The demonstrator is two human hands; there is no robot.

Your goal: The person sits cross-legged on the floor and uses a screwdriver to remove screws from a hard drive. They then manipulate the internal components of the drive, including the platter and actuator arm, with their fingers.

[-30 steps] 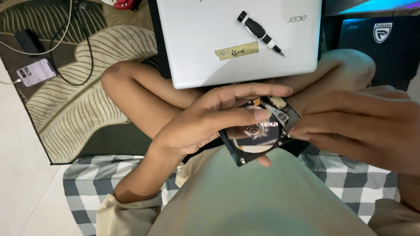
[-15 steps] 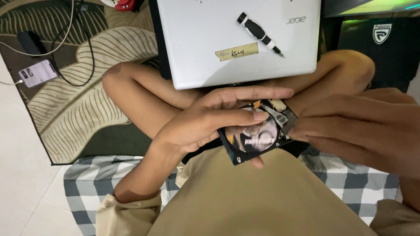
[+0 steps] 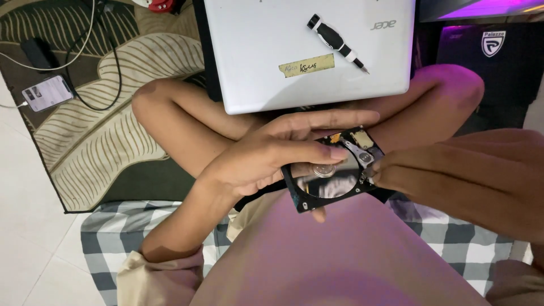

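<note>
A person is sitting cross-legged on the floor, seen from above by a camera on their own head. Both hands are meeting at the centre of the view, over the lap, around an opened hard disk drive (image 3: pixel 334 170) — a small black rectangular frame with its cover already off, a shiny mirror-like platter showing and a metal arm assembly at its 1 o'clock corner.

The left hand (image 3: pixel 266 161) is coming in from 8 o'clock and gripping the drive: fingers are lying across the top edge, one fingertip is pressing on the platter near the hub, and the thumb is showing beneath the frame. The right hand (image 3: pixel 464 175) is reaching in from 3 o'clock, fingers drawn narrowly together and pinching at the drive's right edge by the arm assembly; whether anything small is held between them cannot be told.

The drive is open and its internals are exposed, while the platter and arm are still seated — that much remains in place.

At 12 o'clock, a closed silver laptop (image 3: pixel 266 62) is resting across the knees, carrying a black-handled screwdriver (image 3: pixel 335 41) and a strip of tape label (image 3: pixel 306 66). At 10 o'clock, a phone (image 3: pixel 47 93) on a cable is lying on a leaf-patterned rug (image 3: pixel 107 141). A checked cloth (image 3: pixel 107 249) is spreading under the person at 7 o'clock.
</note>
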